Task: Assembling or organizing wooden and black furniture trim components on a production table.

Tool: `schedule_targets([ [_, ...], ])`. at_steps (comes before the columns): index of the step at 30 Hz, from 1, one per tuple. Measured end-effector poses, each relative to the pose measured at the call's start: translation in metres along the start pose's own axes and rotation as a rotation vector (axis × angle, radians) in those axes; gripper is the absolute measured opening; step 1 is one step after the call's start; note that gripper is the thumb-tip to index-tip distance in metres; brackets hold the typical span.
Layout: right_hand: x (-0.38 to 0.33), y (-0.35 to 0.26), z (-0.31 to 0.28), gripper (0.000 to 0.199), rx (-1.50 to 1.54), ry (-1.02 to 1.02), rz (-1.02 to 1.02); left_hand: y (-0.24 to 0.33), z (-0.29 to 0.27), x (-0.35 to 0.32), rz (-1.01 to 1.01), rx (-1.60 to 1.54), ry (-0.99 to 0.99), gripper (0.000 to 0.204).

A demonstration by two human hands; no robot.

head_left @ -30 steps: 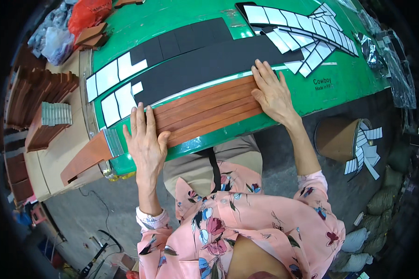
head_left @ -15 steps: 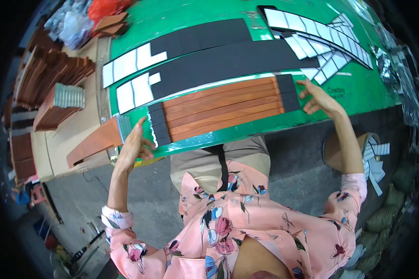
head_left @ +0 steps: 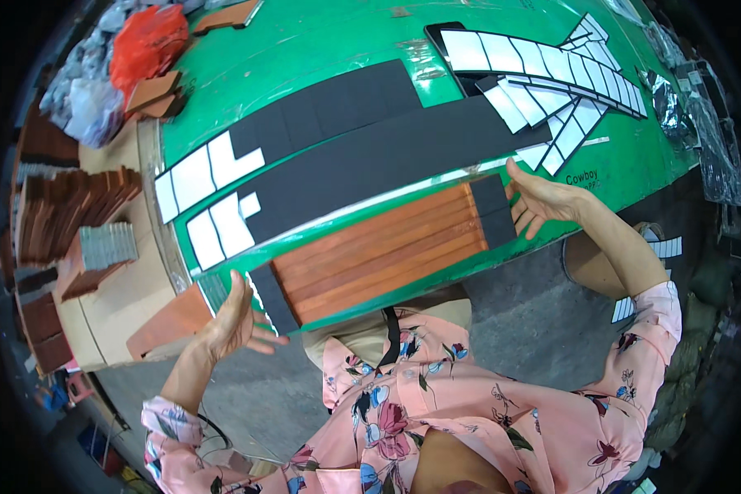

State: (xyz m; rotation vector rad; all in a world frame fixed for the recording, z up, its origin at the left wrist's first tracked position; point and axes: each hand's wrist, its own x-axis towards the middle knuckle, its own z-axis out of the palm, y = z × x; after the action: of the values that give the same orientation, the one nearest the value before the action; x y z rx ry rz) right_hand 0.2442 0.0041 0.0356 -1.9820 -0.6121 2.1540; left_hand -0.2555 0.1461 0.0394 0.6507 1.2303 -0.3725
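Observation:
Several reddish-brown wooden strips (head_left: 379, 251) lie side by side along the green table's front edge. Black pads cover both ends of the row, a left black pad (head_left: 273, 298) and a right black pad (head_left: 492, 212). My left hand (head_left: 232, 323) is beside the left end, its fingers spread. At the right end is my right hand (head_left: 547, 199), fingers apart, their tips at or very near the black pad. Neither hand grips anything; whether the fingertips touch the pads I cannot tell. Behind the strips lie two long black sheets (head_left: 387, 165), with white squares on their left ends.
White-backed strips (head_left: 543, 62) overlap on a dark object at the far right. On the left, stacked brown wooden pieces (head_left: 78, 214) stand on a tan board (head_left: 152, 156), beside red and pale plastic bags (head_left: 148, 49). Right of me, a round bin (head_left: 597, 263) stands below the table edge.
The whole view has shifted and tilted, so the table sits lower at left. Both my hands are slightly closer to the ends of the wooden strips, with fingers still spread.

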Motion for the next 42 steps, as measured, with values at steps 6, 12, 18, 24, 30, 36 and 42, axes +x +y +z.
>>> schedule_targets([
  [6,0.008,-0.027,-0.012,0.118,-0.007,-0.144,0.212,0.027,0.014,-0.009,-0.148,-0.046,-0.121,0.112],
  [12,0.01,-0.037,-0.019,0.124,0.089,-0.326,0.421,0.032,0.009,-0.005,-0.206,-0.09,-0.246,0.107],
  [18,0.019,-0.047,-0.018,0.118,0.217,-0.343,0.536,0.039,0.017,-0.004,-0.246,-0.283,-0.086,0.094],
  [24,0.006,-0.031,-0.008,0.106,0.259,-0.306,0.403,0.033,0.023,-0.005,-0.209,-0.242,-0.051,0.092],
  [30,-0.035,0.002,0.012,0.108,0.383,-0.054,0.08,0.01,0.042,-0.029,0.062,-0.324,0.077,0.104],
  [36,-0.043,0.041,-0.004,0.115,0.07,-0.013,-0.53,-0.004,0.062,-0.021,0.773,-0.117,0.278,0.132],
  [42,-0.034,0.049,-0.009,0.121,-0.275,0.149,-0.767,-0.025,0.062,0.0,0.928,0.341,0.36,0.135],
])
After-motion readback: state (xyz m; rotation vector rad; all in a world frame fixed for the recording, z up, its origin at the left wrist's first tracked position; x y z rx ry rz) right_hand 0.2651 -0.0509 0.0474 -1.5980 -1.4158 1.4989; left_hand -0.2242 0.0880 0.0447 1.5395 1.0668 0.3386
